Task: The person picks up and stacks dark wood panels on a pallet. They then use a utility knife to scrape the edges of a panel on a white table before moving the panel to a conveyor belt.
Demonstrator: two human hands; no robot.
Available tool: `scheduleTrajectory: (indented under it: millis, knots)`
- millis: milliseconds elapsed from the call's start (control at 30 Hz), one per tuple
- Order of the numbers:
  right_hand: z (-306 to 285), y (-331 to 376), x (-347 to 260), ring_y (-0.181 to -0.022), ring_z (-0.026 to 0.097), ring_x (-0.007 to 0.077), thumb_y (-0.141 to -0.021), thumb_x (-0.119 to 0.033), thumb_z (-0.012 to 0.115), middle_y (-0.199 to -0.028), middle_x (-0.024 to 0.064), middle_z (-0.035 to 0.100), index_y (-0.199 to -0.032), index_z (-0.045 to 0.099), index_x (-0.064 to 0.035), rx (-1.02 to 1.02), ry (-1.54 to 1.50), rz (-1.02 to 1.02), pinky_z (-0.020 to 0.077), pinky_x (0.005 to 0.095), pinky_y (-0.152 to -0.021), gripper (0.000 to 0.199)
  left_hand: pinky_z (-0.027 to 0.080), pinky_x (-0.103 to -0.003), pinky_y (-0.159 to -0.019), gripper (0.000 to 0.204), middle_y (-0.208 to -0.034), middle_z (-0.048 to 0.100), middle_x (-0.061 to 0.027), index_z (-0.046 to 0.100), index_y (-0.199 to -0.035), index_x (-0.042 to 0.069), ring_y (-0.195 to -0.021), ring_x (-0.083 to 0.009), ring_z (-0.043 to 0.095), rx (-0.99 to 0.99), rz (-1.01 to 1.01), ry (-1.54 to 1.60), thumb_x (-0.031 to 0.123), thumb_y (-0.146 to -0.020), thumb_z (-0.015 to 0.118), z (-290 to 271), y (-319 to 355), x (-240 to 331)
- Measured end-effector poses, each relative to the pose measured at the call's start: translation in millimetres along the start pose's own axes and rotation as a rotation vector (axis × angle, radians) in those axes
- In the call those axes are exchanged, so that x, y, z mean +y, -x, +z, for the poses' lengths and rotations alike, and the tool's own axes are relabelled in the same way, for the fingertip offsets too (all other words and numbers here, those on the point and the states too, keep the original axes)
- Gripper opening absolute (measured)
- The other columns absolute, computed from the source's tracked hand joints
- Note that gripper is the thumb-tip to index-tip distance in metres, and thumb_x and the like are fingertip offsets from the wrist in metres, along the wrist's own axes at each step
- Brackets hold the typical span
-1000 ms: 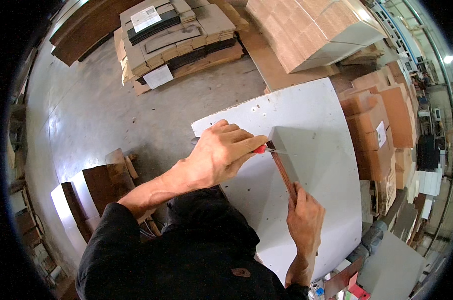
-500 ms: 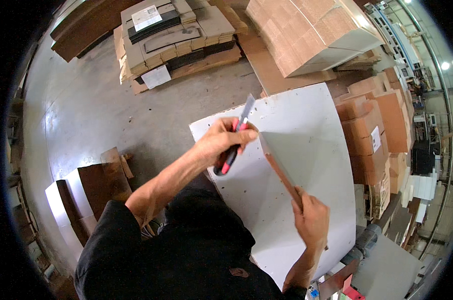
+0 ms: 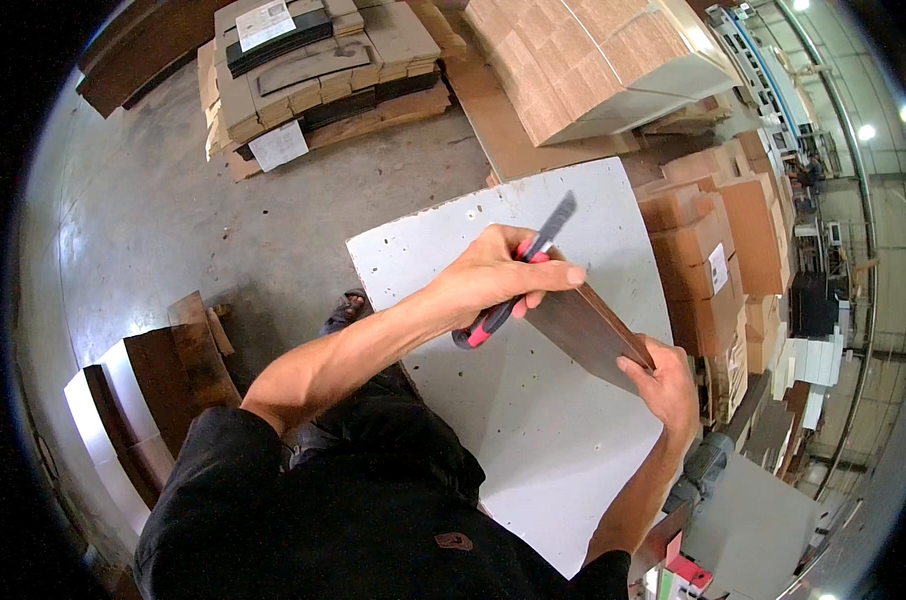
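A dark brown thin board (image 3: 585, 340) is held tilted on edge above a white, speckled worktable (image 3: 543, 460). My right hand (image 3: 670, 388) is closed round its near right end, thumb on the face. My left hand (image 3: 501, 272) grips a red and black utility knife (image 3: 483, 328) and also rests its thumb and fingertips on the board's far end. The knife's blade sticks out past the hand, pointing up and to the right, apart from the board. The left fingers partly hide the knife's handle.
Stacked cardboard sheets (image 3: 403, 40) lie on a pallet at the far left, and a large block of cartons (image 3: 563, 60) stands beyond the table. Brown boxes (image 3: 688, 230) line the right side. Brown and white panels (image 3: 153, 385) stand on the floor at left.
The board has turned, so its broad brown face now shows instead of mainly its edge. Both hands have shifted right with it, the knife still in the left. The whole view has shifted slightly.
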State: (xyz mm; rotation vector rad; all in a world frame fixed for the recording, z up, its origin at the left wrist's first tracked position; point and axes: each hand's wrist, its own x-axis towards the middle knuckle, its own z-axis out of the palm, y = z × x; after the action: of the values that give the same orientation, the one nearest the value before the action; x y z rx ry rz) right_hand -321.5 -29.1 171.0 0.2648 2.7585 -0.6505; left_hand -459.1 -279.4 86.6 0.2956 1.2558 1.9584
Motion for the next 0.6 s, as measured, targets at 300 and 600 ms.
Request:
scheduleTrajectory:
  millis: [300,600]
  knots:
    - [10.5,7.3,-0.7,-0.073,0.062,0.0248,-0.082,-0.002,0.068,-0.088,0.0166,0.066,-0.113,0.066,0.0027,0.077,0.022,-0.095,0.0502,0.0338,-0.070,0.031,0.039,-0.022,-0.037,0.025,-0.053,0.060,-0.0076,0.068,-0.072,-0.002,-0.042,-0.0101,0.055,-0.136,-0.063,-0.102,0.020,-0.078,0.081,1.3,-19.2,16.2]
    - [6.5,3.8,-5.1,-0.073,0.060,0.0237,-0.082,-0.003,0.070,-0.087,0.0158,0.065,-0.113,0.066,0.0030,0.045,-0.036,-0.034,0.0493,0.0336,-0.067,0.032,0.046,-0.021,-0.039,0.024,-0.064,0.066,-0.0120,0.071,-0.086,-0.008,-0.048,-0.0135,0.062,-0.203,-0.123,0.179,0.014,-0.080,0.078,-11.9,-27.0,-4.8]
